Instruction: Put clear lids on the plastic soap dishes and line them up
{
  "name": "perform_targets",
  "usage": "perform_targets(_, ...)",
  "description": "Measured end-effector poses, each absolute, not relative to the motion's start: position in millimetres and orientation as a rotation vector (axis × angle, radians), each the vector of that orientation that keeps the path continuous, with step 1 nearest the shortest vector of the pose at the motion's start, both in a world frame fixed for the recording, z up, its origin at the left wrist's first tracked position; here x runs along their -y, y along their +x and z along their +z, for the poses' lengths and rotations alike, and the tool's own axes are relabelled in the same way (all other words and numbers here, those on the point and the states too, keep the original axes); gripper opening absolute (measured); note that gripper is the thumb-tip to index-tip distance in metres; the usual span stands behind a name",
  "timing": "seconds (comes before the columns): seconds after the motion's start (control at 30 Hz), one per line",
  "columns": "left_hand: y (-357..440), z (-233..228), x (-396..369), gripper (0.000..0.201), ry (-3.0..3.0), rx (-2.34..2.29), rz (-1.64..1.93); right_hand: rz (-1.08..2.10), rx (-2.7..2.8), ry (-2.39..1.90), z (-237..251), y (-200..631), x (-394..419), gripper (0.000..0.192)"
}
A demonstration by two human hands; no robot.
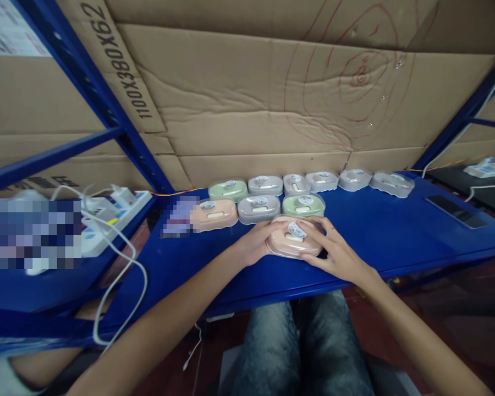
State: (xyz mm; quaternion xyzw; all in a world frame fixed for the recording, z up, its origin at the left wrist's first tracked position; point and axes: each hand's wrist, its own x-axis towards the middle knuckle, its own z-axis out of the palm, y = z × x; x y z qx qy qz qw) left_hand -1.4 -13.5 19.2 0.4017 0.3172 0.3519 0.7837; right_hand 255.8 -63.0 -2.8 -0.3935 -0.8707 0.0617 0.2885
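Note:
A pink oval case [291, 246] with a clear lid and a round sticker lies on the blue shelf [396, 236] in front of me. My left hand [259, 242] grips its left end. My right hand [334, 250] rests over its right side, with the fingers spread across the lid. Just behind it stand a pink case [214, 214], a grey case [259, 208] and a green case [303, 205] in a row. Farther back runs a second row with a green case [228, 190] and several grey ones [355, 179].
Cardboard sheets [247, 110] wall off the back of the shelf. A white power strip [115, 206] with cables lies at the left, beyond a blue frame post [107, 110]. A dark phone [456, 211] lies at the right. My knees [297, 346] are below the shelf edge.

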Motion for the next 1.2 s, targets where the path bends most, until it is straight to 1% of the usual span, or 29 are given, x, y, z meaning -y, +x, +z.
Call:
perform_targets(0.13, 1, 24, 17, 0.037, 0.837, -0.720, 0.765, 0.187, 2.306, -1.057, -3, 256, 65, 0.084)
perform_targets(0.33, -1, 22, 17, 0.052, 0.854, -0.723, 0.779, 0.238, 2.294, -1.038, -4, 255, 65, 0.086)
perform_targets(0.53, 1, 19, 18, 0.054, 0.890, -0.751, 0.820, 0.322, 2.266, -1.027, -3, 255, 63, 0.083)
perform_targets(0.63, 3, 19, 21, 0.059, 0.925, -0.769, 0.886, 0.390, 2.103, -1.009, -4, 258, 59, 0.082)
perform_targets(0.7, 4, 21, 23, 0.062, 0.947, -0.770, 0.919, 0.545, 1.879, -1.016, -4, 260, 56, 0.075)
perform_targets(0.77, 4, 23, 25, 0.063, 0.974, -0.742, 0.951, 0.797, 1.654, -1.026, -2, 258, 55, 0.066)
perform_targets(0.87, 4, 27, 28, 0.063, 1.015, -0.706, 0.981, 1.184, 1.377, -1.032, 1, 250, 60, 0.062)
perform_targets(0.93, 5, 27, 29, 0.063, 1.026, -0.705, 0.970, 1.315, 1.205, -1.043, 4, 245, 63, 0.059)
perform_targets(1.03, 5, 24, 29, 0.065, 1.052, -0.680, 0.916, 1.287, 1.038, -1.079, 9, 251, 61, 0.051)
perform_targets(1.13, 4, 21, 26, 0.070, 1.095, -0.650, 0.859, 1.138, 0.934, -1.119, 15, 285, 43, 0.043)
perform_targets(1.2, 3, 19, 23, 0.067, 1.116, -0.694, 0.843, 0.993, 0.872, -1.162, 19, 317, 23, 0.041)
